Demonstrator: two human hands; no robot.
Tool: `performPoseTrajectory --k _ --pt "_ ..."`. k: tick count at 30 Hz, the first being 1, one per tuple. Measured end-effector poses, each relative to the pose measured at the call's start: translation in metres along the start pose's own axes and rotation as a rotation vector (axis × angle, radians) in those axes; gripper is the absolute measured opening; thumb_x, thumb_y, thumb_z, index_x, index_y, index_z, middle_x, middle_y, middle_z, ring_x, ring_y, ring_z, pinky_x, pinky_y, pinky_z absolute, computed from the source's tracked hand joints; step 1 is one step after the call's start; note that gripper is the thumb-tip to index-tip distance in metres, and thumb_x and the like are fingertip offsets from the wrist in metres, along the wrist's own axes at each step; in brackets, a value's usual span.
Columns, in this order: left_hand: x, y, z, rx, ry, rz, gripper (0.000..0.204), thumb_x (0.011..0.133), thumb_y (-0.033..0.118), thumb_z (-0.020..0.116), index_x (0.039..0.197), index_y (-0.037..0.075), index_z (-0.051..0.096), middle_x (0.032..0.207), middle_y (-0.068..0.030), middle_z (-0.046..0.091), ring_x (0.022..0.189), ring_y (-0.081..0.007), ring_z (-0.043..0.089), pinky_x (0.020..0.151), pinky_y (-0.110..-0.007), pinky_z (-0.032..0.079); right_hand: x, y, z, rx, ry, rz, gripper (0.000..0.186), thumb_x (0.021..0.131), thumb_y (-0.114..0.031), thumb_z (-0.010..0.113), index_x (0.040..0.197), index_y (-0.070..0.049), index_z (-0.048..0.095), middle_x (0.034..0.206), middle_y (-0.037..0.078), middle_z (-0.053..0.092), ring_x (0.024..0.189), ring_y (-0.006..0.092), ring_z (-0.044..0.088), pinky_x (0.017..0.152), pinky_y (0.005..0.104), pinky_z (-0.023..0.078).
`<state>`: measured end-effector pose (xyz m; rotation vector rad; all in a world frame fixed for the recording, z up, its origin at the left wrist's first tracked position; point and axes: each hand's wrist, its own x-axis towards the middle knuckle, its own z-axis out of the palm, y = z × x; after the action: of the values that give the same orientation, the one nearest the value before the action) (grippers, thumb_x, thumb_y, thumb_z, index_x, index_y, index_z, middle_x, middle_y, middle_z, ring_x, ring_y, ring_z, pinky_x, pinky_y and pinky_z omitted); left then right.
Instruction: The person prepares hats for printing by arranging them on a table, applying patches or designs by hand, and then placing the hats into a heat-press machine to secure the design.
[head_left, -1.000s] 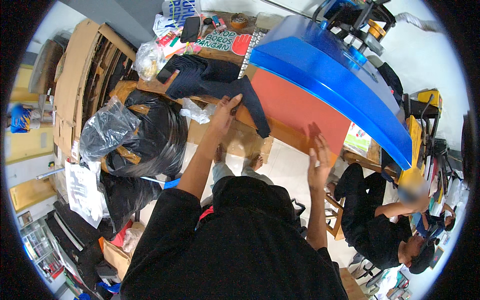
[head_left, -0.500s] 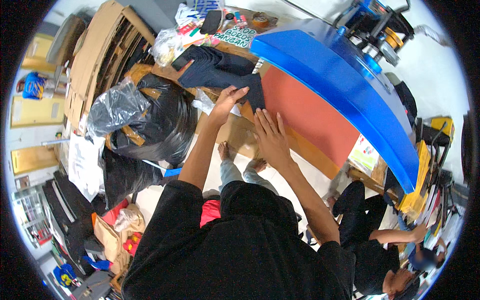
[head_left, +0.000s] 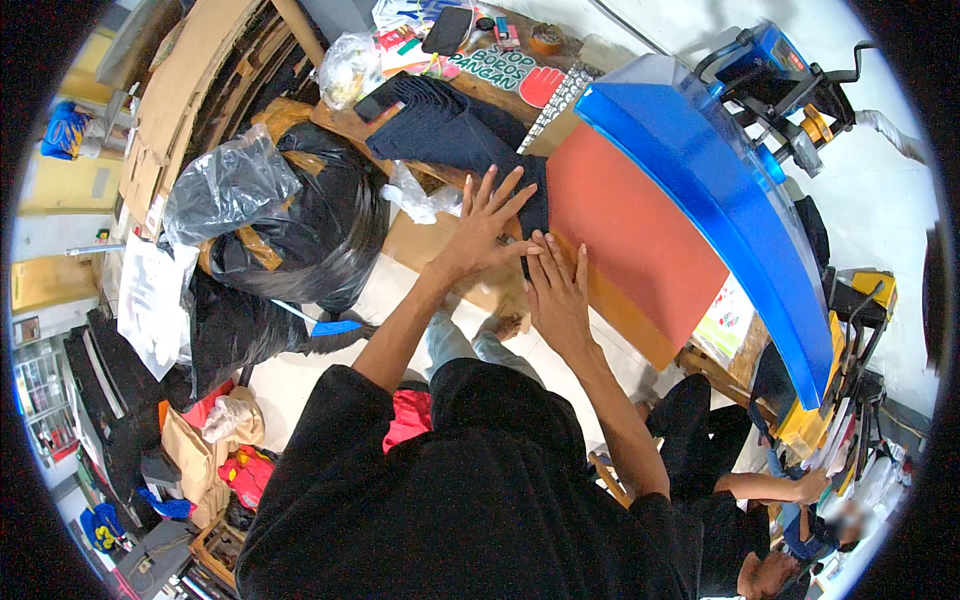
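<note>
Fingers extended, clutching nothing, a person's left hand (head_left: pixel 480 232) and right hand (head_left: pixel 560 303) meet at the dark cloth (head_left: pixel 450 132), beside the red pad's (head_left: pixel 635 230) left edge (the wooden table (head_left: pixel 495 98) presumably supporting its bunched far part).

Matt cloth (head_left: pixel 445 125) lies by the left hand (head_left: pixel 478 234), a smooth matt pad (head_left: pixel 635 240) and glossy press (head_left: pixel 715 170) to its right, a shiny plastic bag (head_left: pixel 345 230) to its left.
</note>
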<state>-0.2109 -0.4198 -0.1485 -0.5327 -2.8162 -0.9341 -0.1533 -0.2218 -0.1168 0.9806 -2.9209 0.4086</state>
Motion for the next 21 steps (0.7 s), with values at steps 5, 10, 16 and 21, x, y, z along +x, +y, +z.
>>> performPoseTrajectory --k 5,10,16,21 --pt "-0.003 -0.007 0.003 -0.074 -0.03 0.002 0.113 0.071 0.072 0.068 0.156 0.013 0.021 0.165 -0.0095 0.01 0.149 -0.0449 0.005 0.117 -0.063 -0.001 -0.005 0.002 -0.003 0.072 0.03 0.028 0.048 0.092 -0.015 0.053 0.137 0.002 0.052 0.152 0.013 0.041 0.145 0.0263 0.031 0.12 0.0603 0.01" --pt "-0.002 -0.001 -0.001 -0.027 -0.046 -0.017 0.127 0.061 0.072 0.076 0.156 0.01 0.019 0.165 -0.0112 0.009 0.149 -0.0456 0.003 0.117 -0.064 0.0 -0.004 0.013 -0.016 0.249 0.061 0.053 0.041 0.089 -0.007 0.053 0.129 -0.004 0.06 0.142 0.008 0.054 0.14 0.0262 0.039 0.12 0.0559 0.015" --pt "0.0 0.002 -0.004 -0.012 -0.054 -0.1 0.135 0.056 0.069 0.081 0.156 0.006 0.015 0.165 -0.0151 0.006 0.149 -0.0452 -0.002 0.117 -0.064 -0.001 0.011 0.018 -0.017 0.266 0.161 0.042 0.038 0.087 -0.004 0.055 0.123 -0.007 0.064 0.128 0.005 0.065 0.136 0.0277 0.043 0.119 0.0534 0.02" --pt "0.002 -0.001 -0.005 -0.054 -0.091 -0.099 0.137 0.057 0.059 0.085 0.157 0.005 0.009 0.165 -0.0173 0.001 0.149 -0.0465 -0.004 0.117 -0.063 -0.002 0.004 0.011 -0.007 0.287 0.172 0.093 0.036 0.089 -0.004 0.055 0.124 -0.008 0.064 0.132 0.005 0.063 0.137 0.0285 0.043 0.119 0.0533 0.021"
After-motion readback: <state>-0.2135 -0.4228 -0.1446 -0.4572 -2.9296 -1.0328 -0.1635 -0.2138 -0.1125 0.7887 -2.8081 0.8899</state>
